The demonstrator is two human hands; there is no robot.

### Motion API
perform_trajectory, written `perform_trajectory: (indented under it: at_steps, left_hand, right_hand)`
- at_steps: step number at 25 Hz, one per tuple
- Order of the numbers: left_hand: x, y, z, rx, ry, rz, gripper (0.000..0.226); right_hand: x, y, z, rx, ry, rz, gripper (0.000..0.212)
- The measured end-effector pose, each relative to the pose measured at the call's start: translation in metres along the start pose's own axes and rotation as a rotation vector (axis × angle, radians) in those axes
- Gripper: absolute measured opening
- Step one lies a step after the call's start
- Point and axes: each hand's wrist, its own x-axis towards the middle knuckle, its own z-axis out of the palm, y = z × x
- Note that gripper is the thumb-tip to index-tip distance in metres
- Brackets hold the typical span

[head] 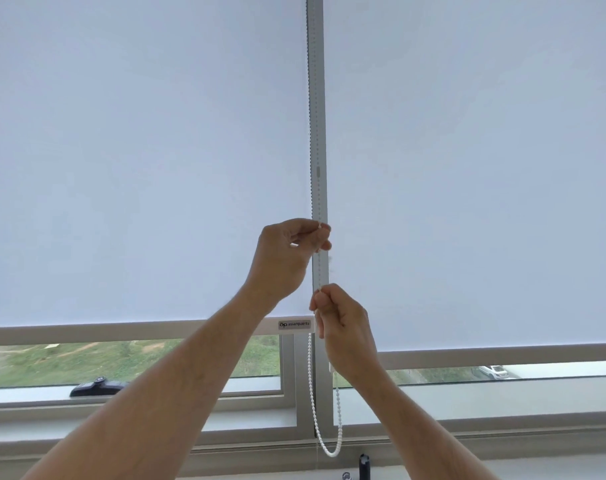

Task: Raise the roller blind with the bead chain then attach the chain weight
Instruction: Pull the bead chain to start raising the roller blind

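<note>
A white roller blind (pixel 138 168) covers most of the left window, and its bottom bar (pixel 121 332) hangs a little above the sill. A white bead chain (pixel 311 393) runs down the gap beside the grey mullion (pixel 320 133) and loops near the sill. My left hand (pixel 287 258) is raised and pinches one strand of the chain between thumb and fingers. Below it, my right hand (pixel 343 327) grips the chain too. A small white piece (pixel 330 368) shows on the chain under my right hand. No separate chain weight is plainly visible.
A second white blind (pixel 467 168) covers the right window, its bar (pixel 502 355) lower than the left one. A dark window handle (pixel 97 388) lies on the left sill. A black object (pixel 363 465) stands at the bottom edge. Grass and a parked car show outside.
</note>
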Motion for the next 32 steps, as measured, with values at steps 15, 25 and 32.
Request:
perform_trajectory:
  at_steps: [15,25,32]
  left_hand:
    - [-0.035,-0.033,0.005,0.04,-0.037,-0.001,0.007]
    - [-0.056,-0.045,0.002,0.285,-0.029,0.058,0.011]
    - [-0.03,-0.029,-0.015,0.211,0.145,0.083,0.043]
  right_hand:
    - [0.073,-0.037,-0.024,0.103,0.119,0.047,0.04]
    - [0.104,-0.071,-0.012,0.013,0.122,0.003,0.037]
    - [0.085,-0.051,-0.012,-0.032,0.1,-0.022,0.035]
